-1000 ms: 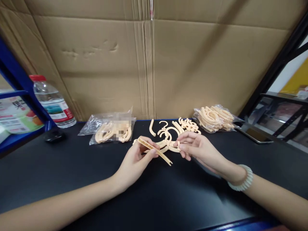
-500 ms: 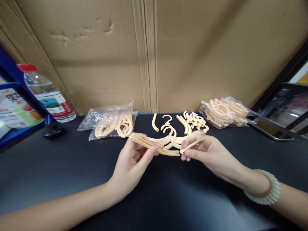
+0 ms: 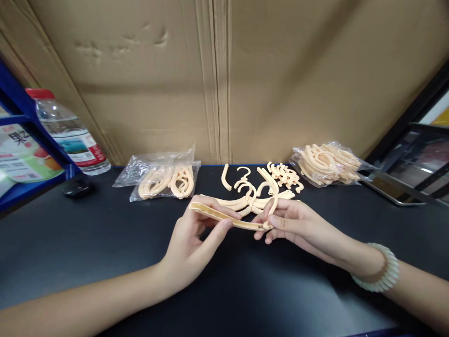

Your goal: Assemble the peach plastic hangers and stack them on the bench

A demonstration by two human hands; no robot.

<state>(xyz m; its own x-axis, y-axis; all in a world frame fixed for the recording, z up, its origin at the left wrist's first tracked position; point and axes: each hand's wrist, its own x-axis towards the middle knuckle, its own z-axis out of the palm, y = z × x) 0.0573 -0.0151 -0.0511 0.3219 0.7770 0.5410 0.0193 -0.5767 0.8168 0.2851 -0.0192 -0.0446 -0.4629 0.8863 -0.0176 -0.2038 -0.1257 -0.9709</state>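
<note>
My left hand [image 3: 198, 236] pinches a cream plastic hanger arm [image 3: 224, 218], its hollow side turned toward me. In my right hand [image 3: 293, 224] is a curved hanger hook [image 3: 274, 201], gripped near its base between thumb and fingers. The base of the hook meets the right end of the hanger arm; whether they are joined I cannot tell. Just behind my hands lie hangers [image 3: 249, 199] with hooks and arms, partly covered by my fingers. Farther back are a loose hanger arm [image 3: 226, 178], a loose hook [image 3: 243, 172] and several small hooks [image 3: 285, 175].
A clear bag of hanger parts [image 3: 164, 180] lies at the back left, another full bag [image 3: 326, 164] at the back right. A water bottle [image 3: 72, 135] and a black mouse [image 3: 77, 187] are at left. Cardboard [image 3: 157, 93] stands behind the black table [image 3: 224, 290].
My right hand has turned the hook so its curve now rises upright, and its base has come against the end of the hanger arm. My left hand has barely moved.
</note>
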